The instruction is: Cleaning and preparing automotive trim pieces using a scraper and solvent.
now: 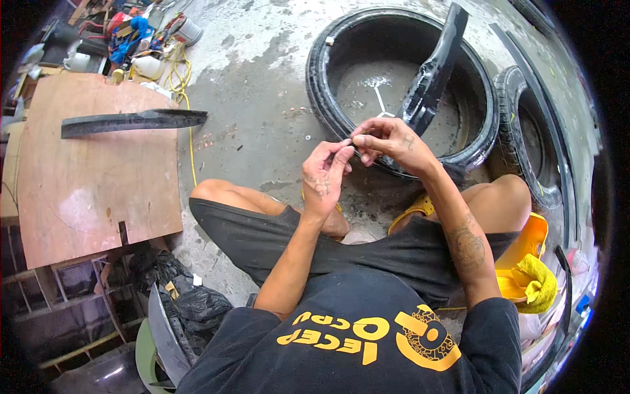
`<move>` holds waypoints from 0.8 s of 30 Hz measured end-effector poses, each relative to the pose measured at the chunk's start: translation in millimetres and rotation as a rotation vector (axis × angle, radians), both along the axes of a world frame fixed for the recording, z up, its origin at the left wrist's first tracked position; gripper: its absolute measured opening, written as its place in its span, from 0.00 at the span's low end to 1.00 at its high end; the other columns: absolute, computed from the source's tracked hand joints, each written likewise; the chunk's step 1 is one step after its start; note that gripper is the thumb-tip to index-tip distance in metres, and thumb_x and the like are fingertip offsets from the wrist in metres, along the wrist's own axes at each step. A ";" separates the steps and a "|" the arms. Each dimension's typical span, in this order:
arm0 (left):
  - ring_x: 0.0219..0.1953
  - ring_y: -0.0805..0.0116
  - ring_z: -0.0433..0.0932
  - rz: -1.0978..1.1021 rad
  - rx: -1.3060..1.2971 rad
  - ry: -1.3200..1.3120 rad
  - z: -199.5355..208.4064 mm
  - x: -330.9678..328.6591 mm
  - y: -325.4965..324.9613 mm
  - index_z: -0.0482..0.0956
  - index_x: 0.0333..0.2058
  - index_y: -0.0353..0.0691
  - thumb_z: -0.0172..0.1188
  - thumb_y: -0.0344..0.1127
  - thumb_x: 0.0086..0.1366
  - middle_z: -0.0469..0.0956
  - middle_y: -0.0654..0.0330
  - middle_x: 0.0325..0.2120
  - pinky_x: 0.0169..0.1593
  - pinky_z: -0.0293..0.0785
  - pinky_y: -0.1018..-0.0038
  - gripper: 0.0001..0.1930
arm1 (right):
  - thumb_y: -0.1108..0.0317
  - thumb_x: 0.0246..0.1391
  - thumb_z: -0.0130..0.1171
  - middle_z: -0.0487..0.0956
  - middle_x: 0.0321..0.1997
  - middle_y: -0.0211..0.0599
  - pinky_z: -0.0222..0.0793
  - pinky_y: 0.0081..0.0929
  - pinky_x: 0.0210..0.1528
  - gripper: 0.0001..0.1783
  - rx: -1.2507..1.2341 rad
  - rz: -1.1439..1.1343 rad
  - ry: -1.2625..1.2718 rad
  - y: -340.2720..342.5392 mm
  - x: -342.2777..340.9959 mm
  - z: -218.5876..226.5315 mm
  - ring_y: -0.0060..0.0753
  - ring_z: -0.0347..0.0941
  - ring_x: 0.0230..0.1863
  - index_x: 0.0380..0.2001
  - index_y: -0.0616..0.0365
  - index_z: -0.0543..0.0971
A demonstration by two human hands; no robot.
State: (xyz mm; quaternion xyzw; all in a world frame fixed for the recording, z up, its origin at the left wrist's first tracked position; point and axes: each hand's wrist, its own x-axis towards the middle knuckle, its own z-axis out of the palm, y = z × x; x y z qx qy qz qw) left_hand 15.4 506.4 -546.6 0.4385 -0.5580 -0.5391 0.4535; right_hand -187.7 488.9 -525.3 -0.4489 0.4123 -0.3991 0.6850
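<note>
My left hand (321,178) and my right hand (399,143) meet above my crossed legs, just on the near side of a tire. Thumb and fingers of each hand are pinched together, fingertips nearly touching. Something small and dark seems to be between them, too small to make out. The black tire (317,79) lies flat on the concrete floor. A long, glossy black plastic-looking part (438,69) leans across its right side, its lower end behind my right hand. Inside the tire's ring, a white Y-shaped mark (379,98) shows on the wet floor.
At left, a wooden board (98,177) carries a long black strip (134,122). Beyond it are a yellow cord (190,131), a can (186,31) and clutter. At right stand another tire (508,111) and a yellow container (535,230) with a yellow cloth (540,281). A black bag (197,312) lies lower left.
</note>
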 end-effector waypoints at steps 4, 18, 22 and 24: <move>0.32 0.72 0.81 -0.040 0.174 0.329 8.9 -2.3 -1.9 0.75 0.52 0.32 0.69 0.28 0.66 0.81 0.56 0.40 0.39 0.79 0.77 0.19 | 0.63 0.65 0.64 0.83 0.31 0.31 0.80 0.21 0.37 0.14 0.034 -0.077 0.016 2.2 -3.1 3.0 0.21 0.80 0.31 0.44 0.64 0.82; 0.33 0.75 0.77 -0.034 0.040 0.190 -2.5 9.8 8.6 0.78 0.37 0.31 0.68 0.22 0.65 0.79 0.58 0.36 0.38 0.76 0.78 0.06 | 0.69 0.57 0.71 0.83 0.33 0.32 0.75 0.20 0.37 0.13 0.011 0.126 0.060 9.3 -3.4 18.7 0.21 0.79 0.32 0.42 0.64 0.80; 0.35 0.74 0.77 -0.077 -0.009 0.145 -0.2 11.3 8.1 0.78 0.37 0.31 0.67 0.22 0.66 0.79 0.57 0.37 0.40 0.76 0.78 0.06 | 0.72 0.56 0.71 0.84 0.32 0.32 0.75 0.22 0.39 0.09 -0.041 0.107 0.112 7.9 -5.8 23.1 0.22 0.79 0.34 0.38 0.65 0.83; 0.35 0.74 0.77 -0.110 -0.016 0.150 -3.0 12.4 3.9 0.77 0.38 0.31 0.67 0.23 0.66 0.79 0.58 0.38 0.40 0.77 0.77 0.06 | 0.72 0.56 0.71 0.84 0.32 0.32 0.75 0.22 0.39 0.09 -0.062 0.102 0.115 6.8 -6.1 15.5 0.22 0.79 0.34 0.37 0.65 0.83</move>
